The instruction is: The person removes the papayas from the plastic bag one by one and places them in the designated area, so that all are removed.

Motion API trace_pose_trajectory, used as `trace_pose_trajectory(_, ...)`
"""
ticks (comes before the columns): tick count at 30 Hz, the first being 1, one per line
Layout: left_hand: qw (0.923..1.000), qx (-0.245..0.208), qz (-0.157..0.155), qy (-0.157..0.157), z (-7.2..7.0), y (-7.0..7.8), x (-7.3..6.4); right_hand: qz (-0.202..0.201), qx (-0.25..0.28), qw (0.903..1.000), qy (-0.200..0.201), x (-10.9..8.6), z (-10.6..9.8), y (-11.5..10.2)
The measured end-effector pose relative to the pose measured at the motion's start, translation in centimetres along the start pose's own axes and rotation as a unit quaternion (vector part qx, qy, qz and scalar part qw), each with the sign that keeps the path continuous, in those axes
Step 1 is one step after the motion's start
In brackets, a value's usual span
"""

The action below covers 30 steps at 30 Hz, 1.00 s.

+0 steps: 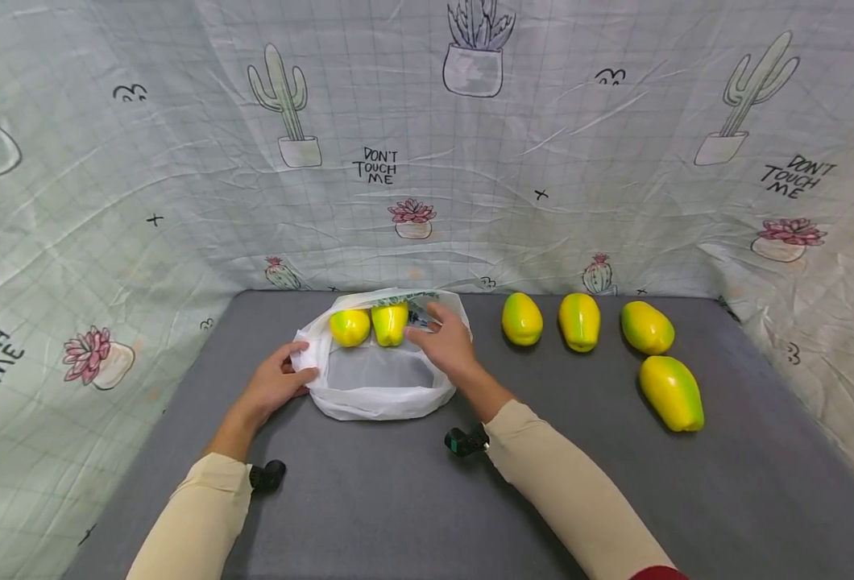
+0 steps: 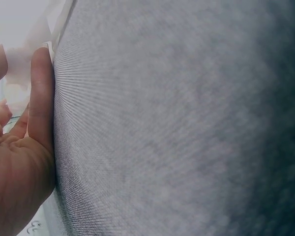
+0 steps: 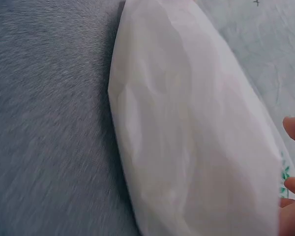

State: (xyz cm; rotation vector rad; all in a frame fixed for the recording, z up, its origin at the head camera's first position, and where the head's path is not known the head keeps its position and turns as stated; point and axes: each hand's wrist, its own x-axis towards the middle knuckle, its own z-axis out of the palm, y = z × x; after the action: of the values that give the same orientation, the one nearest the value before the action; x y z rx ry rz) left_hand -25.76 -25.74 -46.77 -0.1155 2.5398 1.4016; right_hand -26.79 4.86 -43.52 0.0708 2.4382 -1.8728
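A white plastic bag (image 1: 379,403) lies with its mouth wide apart on the grey table. Inside, toward its far side, sit two yellow-green papayas (image 1: 350,328), side by side. My left hand (image 1: 275,383) holds the bag's left edge, thumb and fingers on either side of the plastic; the left wrist view shows one finger (image 2: 41,93) along the table surface. Over the bag's right part reaches my right hand (image 1: 445,342), its fingers spread apart and its thumb close beside the right-hand papaya (image 1: 389,324). Nothing is gripped in it.
To the right of the bag, several more papayas (image 1: 579,322) lie on the grey table (image 1: 369,499), one (image 1: 672,393) nearer than the others. A pale cloth (image 1: 340,217) with cactus drawings hangs behind and along the sides. Black wrist cameras (image 1: 466,441) sit at both cuffs.
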Motion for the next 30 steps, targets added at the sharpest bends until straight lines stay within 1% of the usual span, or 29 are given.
trace_pose_trajectory(3,1.0000,0.000,0.002,0.001,0.0,0.0,0.0,0.008,-0.008,0.9999,0.003,0.7,1.1,-0.2)
trace_pose_trajectory(7,1.0000,-0.005,0.006,0.004,-0.1,-0.1,-0.1,0.007,-0.039,0.9991,0.013,1.6,2.4,-0.3)
trace_pose_trajectory(14,0.9999,0.004,-0.005,0.014,-0.2,-0.1,-0.7,0.003,-0.094,0.9955,0.013,2.4,4.1,-0.2)
trace_pose_trajectory(17,0.9999,0.007,-0.003,0.015,-0.1,0.0,-0.6,0.002,-0.108,0.9941,0.014,2.6,4.3,-0.1)
trace_pose_trajectory(24,0.9999,0.001,0.005,0.015,0.1,0.0,-0.2,-0.015,-0.118,0.9927,0.020,3.2,4.4,0.0)
trace_pose_trajectory(30,0.9998,-0.004,-0.002,0.018,0.1,0.0,-0.3,-0.013,-0.154,0.9873,0.034,3.6,4.9,-0.1)
